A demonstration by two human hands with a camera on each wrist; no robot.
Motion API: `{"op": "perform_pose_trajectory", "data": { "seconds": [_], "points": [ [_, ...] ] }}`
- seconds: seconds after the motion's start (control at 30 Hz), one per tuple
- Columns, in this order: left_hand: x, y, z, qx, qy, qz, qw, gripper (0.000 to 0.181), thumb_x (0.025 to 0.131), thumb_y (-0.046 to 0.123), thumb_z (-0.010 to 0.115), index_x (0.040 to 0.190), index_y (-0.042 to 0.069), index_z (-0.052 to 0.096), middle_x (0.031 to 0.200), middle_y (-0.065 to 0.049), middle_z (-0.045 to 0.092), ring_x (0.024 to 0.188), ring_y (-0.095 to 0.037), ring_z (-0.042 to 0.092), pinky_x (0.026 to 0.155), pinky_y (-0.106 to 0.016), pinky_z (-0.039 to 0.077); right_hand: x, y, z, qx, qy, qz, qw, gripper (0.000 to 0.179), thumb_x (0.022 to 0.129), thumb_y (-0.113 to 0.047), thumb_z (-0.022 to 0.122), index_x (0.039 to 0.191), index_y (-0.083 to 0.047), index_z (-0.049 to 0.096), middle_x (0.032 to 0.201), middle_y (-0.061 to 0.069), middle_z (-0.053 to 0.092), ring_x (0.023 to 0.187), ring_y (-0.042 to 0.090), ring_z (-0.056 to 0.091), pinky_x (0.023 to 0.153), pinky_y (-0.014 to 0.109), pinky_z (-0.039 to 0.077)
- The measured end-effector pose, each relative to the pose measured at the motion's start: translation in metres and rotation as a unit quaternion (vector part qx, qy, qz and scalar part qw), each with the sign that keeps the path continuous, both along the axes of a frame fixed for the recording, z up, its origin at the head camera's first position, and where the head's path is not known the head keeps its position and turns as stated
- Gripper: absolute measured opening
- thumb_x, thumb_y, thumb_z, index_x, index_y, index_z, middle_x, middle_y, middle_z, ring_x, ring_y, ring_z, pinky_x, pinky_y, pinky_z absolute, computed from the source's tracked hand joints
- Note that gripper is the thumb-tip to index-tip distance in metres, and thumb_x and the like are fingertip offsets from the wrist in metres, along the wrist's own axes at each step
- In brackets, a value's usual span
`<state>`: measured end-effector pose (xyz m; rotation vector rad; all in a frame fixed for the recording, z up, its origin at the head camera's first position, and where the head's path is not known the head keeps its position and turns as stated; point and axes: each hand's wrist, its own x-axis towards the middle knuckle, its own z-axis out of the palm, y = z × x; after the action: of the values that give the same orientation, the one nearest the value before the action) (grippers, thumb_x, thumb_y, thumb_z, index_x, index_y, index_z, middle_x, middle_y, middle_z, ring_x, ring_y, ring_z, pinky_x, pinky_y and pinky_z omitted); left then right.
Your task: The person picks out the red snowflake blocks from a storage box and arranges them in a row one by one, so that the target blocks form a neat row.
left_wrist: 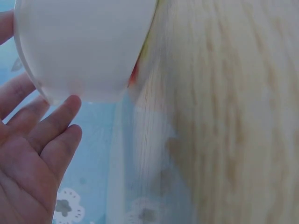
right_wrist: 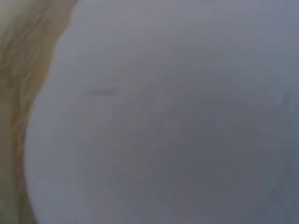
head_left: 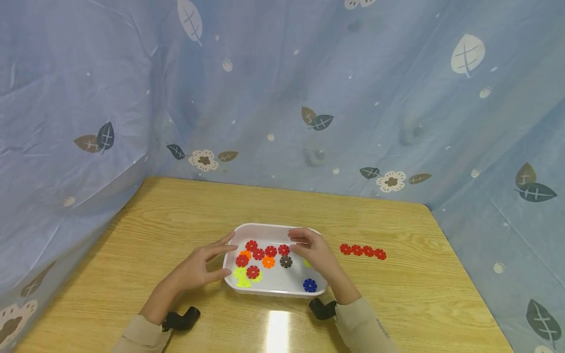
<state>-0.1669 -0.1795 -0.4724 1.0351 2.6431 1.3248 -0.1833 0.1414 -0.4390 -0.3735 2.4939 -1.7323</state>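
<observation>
A white tray [head_left: 282, 293] holds several notched plastic snowflake discs. Red discs [head_left: 258, 254] gather at the left and middle, around orange discs [head_left: 268, 262] and yellow discs [head_left: 243, 283]. A dark brown disc [head_left: 286, 262] and a blue disc [head_left: 310, 285] lie further right. My left hand [head_left: 200, 264] spreads at the tray's left end, thumb and fingertips at its rim; in the left wrist view its fingers [left_wrist: 58, 123] touch the tray wall. My right hand [head_left: 315, 252] reaches over the right side, fingertips close to a red disc [head_left: 284, 250] with nothing visible between them.
Several red discs [head_left: 362, 251] lie in a row on the wooden table [head_left: 397, 294], right of the tray. A blue patterned cloth [head_left: 273, 98] hangs behind and at both sides. The blurred right wrist view is mostly filled by a pale surface.
</observation>
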Motion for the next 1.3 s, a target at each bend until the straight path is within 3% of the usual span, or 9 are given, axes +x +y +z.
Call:
{"op": "perform_pose_trajectory", "data": {
  "seconds": [0.27,0.67,0.97,1.3],
  "points": [
    [0.000,0.000,0.001,0.001,0.002,-0.001,1.0000,0.053,0.086,0.028,0.070,0.131,0.005,0.055,0.155,-0.010,0.028,0.136,-0.035,0.035,0.098,-0.050,0.046,-0.010,-0.009,-0.013,0.061,0.003,0.027,0.9978,0.037,0.084,-0.004,0.066,0.121,0.003,0.060,0.119,0.019,0.063,0.113,0.034,0.059,0.099,0.045,0.048],
    [0.000,0.000,0.000,-0.001,0.001,0.003,1.0000,0.053,0.086,0.029,0.070,0.131,0.006,0.056,0.155,-0.009,0.028,0.136,-0.034,0.035,0.098,-0.050,0.046,-0.017,-0.019,-0.012,0.126,-0.038,0.041,0.9905,0.039,0.085,-0.003,0.066,0.123,0.000,0.059,0.124,0.017,0.062,0.118,0.033,0.056,0.101,0.046,0.045],
    [-0.001,0.000,0.001,0.004,-0.014,-0.007,0.9999,0.055,0.086,0.030,0.070,0.132,0.004,0.054,0.156,-0.009,0.026,0.137,-0.036,0.033,0.097,-0.052,0.045,-0.022,-0.022,-0.020,0.198,-0.021,0.042,0.9791,0.040,0.082,0.006,0.063,0.121,-0.001,0.062,0.121,0.014,0.064,0.115,0.029,0.058,0.100,0.043,0.047],
    [-0.002,-0.001,0.001,-0.001,-0.007,-0.006,1.0000,0.054,0.086,0.029,0.070,0.131,0.003,0.055,0.155,-0.011,0.028,0.135,-0.041,0.034,0.095,-0.055,0.046,-0.025,-0.028,-0.027,0.293,0.021,0.048,0.9547,0.041,0.079,0.012,0.061,0.116,-0.005,0.065,0.122,0.011,0.062,0.118,0.028,0.055,0.102,0.042,0.046]
  ]
}}
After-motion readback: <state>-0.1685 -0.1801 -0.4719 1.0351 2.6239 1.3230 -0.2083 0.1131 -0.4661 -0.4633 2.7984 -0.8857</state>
